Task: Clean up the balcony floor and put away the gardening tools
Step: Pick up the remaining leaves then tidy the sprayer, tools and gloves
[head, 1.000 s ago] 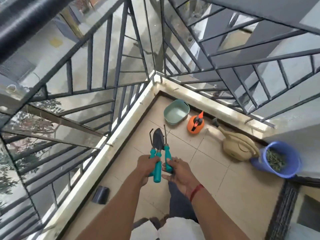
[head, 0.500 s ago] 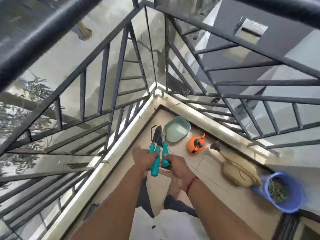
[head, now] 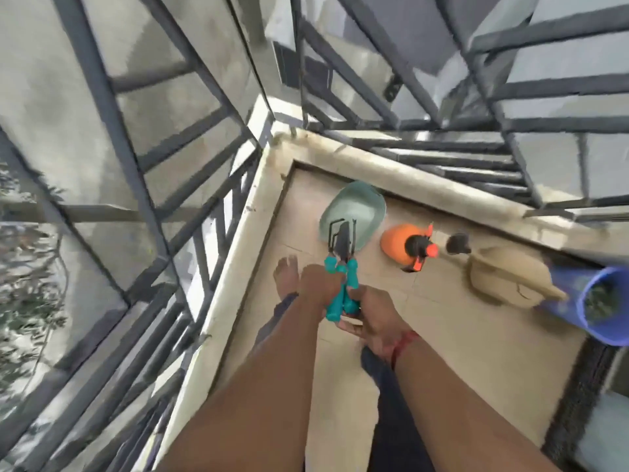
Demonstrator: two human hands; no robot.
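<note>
Two hands hold one bundle of teal-handled tools (head: 352, 274) in the head view, out over the tiled floor (head: 476, 352) near the balcony's corner. The left hand (head: 318, 284) has its fingers curled round the handles from the left side. The right hand (head: 374, 311) grips them from the right and lower down, with fingers tucked under the butt ends; the blur hides just how each finger lies. A red thread (head: 400, 345) circles the right wrist.

The bundle's long axis runs away from the person, tipped slightly to the left. The handle ends sit nearest the body and the dark metal heads point toward the corner. Those heads show against the near rim of a pale green basin (head: 364, 209), which sits on the floor right in the corner by the ledge (head: 235, 253). How many tools are in the bundle I cannot tell for sure.

Right of the basin stands an orange sprayer (head: 396, 245), and beyond it a tan watering can (head: 500, 277) lies along the ledge. Touching the can's far end, a blue bucket (head: 571, 301) holds green clippings. A bare foot (head: 285, 272) is planted just left of the hands, beside the railing (head: 136, 185).
</note>
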